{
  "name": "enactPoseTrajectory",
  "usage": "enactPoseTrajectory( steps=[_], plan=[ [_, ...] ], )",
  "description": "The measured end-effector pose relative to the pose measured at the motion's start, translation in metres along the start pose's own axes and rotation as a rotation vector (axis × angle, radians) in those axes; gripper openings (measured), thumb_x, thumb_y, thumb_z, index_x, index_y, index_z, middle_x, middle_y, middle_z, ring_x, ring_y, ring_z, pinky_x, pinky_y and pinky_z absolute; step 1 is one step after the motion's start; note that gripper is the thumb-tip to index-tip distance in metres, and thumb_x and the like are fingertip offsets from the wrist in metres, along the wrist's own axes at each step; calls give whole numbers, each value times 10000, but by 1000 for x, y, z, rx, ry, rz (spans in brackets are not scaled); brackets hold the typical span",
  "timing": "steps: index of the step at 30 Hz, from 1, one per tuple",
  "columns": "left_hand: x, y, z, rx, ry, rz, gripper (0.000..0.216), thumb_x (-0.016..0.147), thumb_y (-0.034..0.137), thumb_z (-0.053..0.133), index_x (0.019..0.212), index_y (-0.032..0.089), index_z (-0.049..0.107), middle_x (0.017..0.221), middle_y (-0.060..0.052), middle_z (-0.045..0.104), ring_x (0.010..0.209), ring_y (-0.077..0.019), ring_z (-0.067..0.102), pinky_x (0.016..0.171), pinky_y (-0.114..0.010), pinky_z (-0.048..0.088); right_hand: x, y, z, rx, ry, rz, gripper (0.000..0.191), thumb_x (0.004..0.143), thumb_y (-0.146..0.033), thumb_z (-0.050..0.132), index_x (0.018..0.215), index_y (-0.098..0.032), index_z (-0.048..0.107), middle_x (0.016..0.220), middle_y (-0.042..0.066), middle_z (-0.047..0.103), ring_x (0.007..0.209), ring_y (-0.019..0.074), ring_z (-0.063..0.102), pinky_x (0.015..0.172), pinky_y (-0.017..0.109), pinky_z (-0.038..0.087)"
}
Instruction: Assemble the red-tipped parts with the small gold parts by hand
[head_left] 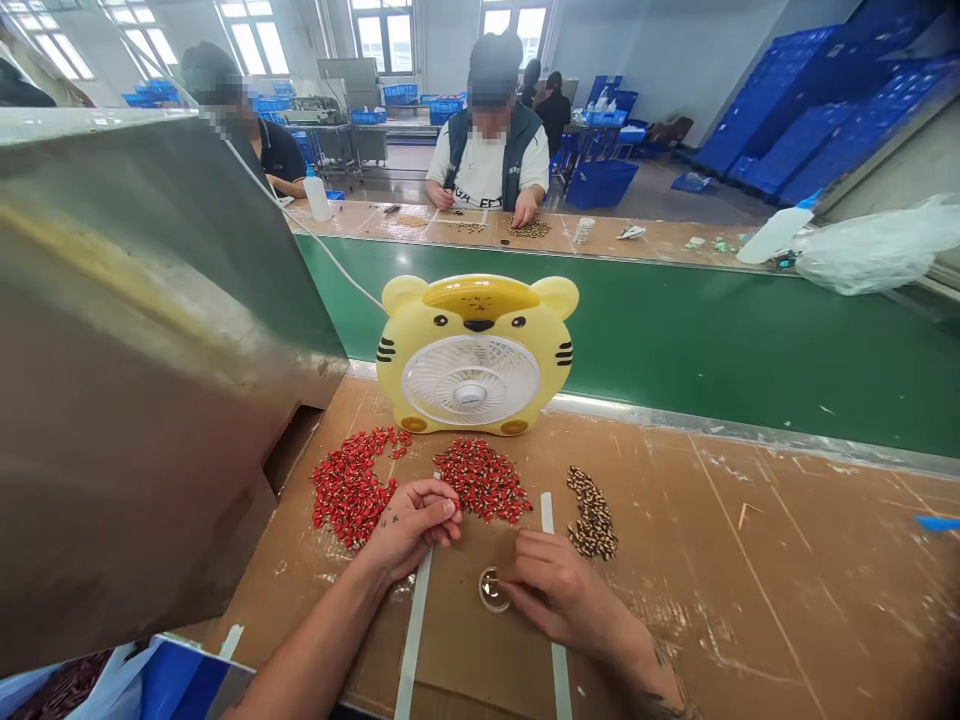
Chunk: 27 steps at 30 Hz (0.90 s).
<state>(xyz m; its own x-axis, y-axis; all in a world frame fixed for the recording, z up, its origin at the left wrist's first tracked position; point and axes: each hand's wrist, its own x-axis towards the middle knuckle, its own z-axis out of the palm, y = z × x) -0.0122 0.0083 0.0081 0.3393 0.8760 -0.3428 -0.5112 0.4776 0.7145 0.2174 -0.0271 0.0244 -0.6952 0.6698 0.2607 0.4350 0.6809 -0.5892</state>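
Observation:
My left hand is closed in a pinch on a small red piece, between two heaps of such pieces. One heap of red pieces lies to its left, the other heap just beyond its fingertips. With my right hand I pinch a thin stick, its tip in or over a small round dish of clear-looking liquid. Most of the stick is hidden by my fingers. A curved pile of small dark-and-gold pieces lies beyond my right hand.
A yellow tiger-faced fan stands behind the heaps. A large metal housing walls off the left. Past the green conveyor belt, a person handles small pieces. A white bottle and plastic bag lie at the right.

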Motion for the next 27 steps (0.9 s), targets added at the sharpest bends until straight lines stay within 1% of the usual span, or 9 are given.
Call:
enactPoseTrajectory(
  steps=[3, 7, 10, 13, 17, 19, 24, 27],
  plan=[
    [-2, -2, 4, -14, -23, -28, 277, 663, 266, 862, 809, 118, 680, 585, -16, 690, 446, -104, 637, 381, -135, 453, -2, 0, 1, 30, -27, -20, 177, 925, -143, 509, 807, -189, 632, 670, 22, 586, 662, 158, 510, 612, 279, 364],
    [-4, -2, 8, -25, -34, -83, 306, 591, 231, 900, 778, 85, 707, 672, -62, 725, 538, -118, 679, 489, -158, 508, -2, 0, 2, -14, -5, -46, 180, 940, -134, 505, 844, -192, 647, 657, 28, 580, 649, 165, 508, 593, 286, 359],
    [-5, -2, 9, -23, -11, -95, 295, 572, 237, 908, 737, 69, 730, 694, -70, 726, 558, -115, 679, 521, -170, 512, -1, -2, 2, -26, -3, -64, 181, 938, -131, 507, 840, -194, 645, 639, 27, 567, 628, 166, 502, 574, 286, 360],
    [-4, -3, 9, -17, 6, -93, 288, 554, 228, 915, 726, 73, 744, 679, -68, 725, 560, -122, 679, 527, -181, 501, 0, -3, 2, -6, -18, -57, 192, 931, -126, 496, 813, -194, 631, 642, 28, 563, 628, 166, 508, 571, 281, 368],
    [-4, -5, 9, 0, 26, -88, 295, 546, 214, 916, 766, 86, 765, 670, -70, 734, 574, -131, 683, 547, -194, 492, 0, -1, 2, -10, 33, -21, 189, 938, -132, 505, 817, -191, 637, 669, 36, 589, 660, 170, 523, 606, 281, 383],
    [-4, -5, 9, 9, 26, -92, 282, 550, 202, 910, 766, 87, 770, 671, -73, 737, 590, -134, 683, 565, -201, 494, 0, -1, 1, 0, 21, -28, 203, 934, -139, 503, 785, -192, 631, 645, 25, 576, 638, 164, 513, 595, 276, 372],
    [-4, -7, 8, 28, -21, -66, 222, 575, 151, 883, 759, 96, 774, 707, -75, 746, 609, -123, 665, 607, -212, 494, -1, 0, -1, -7, 15, -1, 210, 928, -149, 488, 778, -183, 630, 651, 27, 571, 647, 164, 506, 594, 273, 364],
    [-5, -8, 8, 37, -44, -55, 201, 595, 136, 870, 769, 104, 775, 723, -70, 748, 629, -115, 657, 638, -213, 492, -2, 1, 0, 10, 2, -9, 209, 921, -157, 494, 759, -188, 624, 629, 18, 558, 624, 158, 492, 582, 271, 354]
  ],
)
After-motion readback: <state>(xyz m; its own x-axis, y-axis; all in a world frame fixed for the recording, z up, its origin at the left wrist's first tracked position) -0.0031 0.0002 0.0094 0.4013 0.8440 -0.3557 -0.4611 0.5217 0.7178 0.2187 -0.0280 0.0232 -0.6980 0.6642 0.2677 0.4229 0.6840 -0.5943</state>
